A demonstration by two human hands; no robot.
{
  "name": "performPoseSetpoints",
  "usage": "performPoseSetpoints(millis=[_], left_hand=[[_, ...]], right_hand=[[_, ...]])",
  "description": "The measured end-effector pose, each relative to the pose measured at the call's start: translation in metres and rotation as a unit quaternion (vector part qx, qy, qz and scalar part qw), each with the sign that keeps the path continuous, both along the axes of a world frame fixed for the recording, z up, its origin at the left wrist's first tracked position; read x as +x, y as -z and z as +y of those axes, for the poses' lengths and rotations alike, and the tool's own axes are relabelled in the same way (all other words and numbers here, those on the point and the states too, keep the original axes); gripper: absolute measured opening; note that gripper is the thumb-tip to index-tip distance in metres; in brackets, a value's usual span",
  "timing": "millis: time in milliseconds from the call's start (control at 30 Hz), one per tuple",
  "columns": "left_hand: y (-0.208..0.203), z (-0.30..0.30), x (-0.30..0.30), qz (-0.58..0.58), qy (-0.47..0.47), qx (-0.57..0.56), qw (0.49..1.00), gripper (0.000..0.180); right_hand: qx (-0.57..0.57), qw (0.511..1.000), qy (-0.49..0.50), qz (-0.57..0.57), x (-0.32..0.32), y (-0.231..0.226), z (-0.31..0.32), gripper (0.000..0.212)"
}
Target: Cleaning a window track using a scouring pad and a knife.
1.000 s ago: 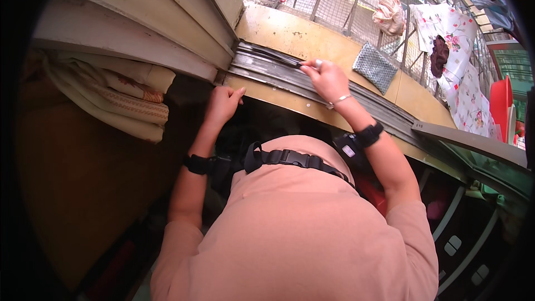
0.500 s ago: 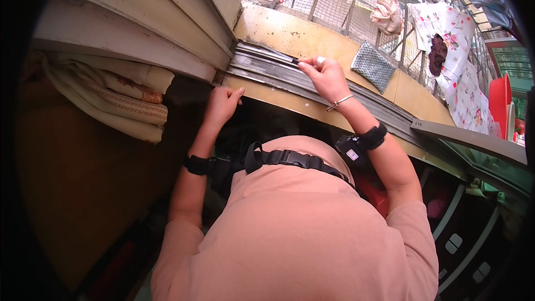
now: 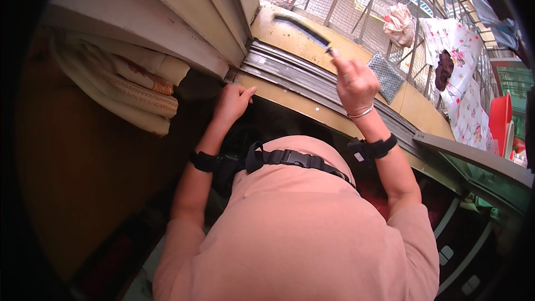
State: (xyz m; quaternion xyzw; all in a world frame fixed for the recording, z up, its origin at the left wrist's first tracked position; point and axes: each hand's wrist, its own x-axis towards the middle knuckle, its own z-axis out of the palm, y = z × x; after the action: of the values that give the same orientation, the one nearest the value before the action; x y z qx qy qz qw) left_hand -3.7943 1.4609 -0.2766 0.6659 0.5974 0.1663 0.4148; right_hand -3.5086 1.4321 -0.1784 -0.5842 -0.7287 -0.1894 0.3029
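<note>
My right hand is closed around the near end of a long, thin black brush-like tool, blurred by motion. The tool is raised over the window sill, its far end pointing up and left. Below it runs the grey metal sliding-window track, with several parallel grooves. My left hand is curled closed at the inner edge of the yellowish sill, near the corner by the window frame. Nothing shows in its fingers, though their undersides are hidden.
A silvery quilted pad lies on the outer ledge right of my hand. Beyond are a metal grille, a hanging crumpled cloth and a flowered sheet. Folded curtains hang at left; a window sash stands at right.
My right hand has lifted off the track and moved right and toward me, raising the tool with it. My left hand stays by the sill corner; the view has shifted slightly.
</note>
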Motion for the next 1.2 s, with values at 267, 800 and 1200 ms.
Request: performPoseSetpoints(millis=[267,800,1200], left_hand=[[0.001,0.006,-0.001,-0.004,0.023,-0.018,1.000,0.039],[0.000,0.002,0.002,0.008,0.006,-0.022,1.000,0.040],[-0.006,0.010,0.005,0.015,0.023,-0.032,0.999,0.041]], right_hand=[[-0.418,0.822,0.057,0.383,-0.016,0.052,0.012,0.023],[-0.283,0.869,0.101,0.393,0.084,0.022,-0.001,0.016],[-0.413,0.862,0.111,0.271,0.097,0.026,-0.017,0.014]])
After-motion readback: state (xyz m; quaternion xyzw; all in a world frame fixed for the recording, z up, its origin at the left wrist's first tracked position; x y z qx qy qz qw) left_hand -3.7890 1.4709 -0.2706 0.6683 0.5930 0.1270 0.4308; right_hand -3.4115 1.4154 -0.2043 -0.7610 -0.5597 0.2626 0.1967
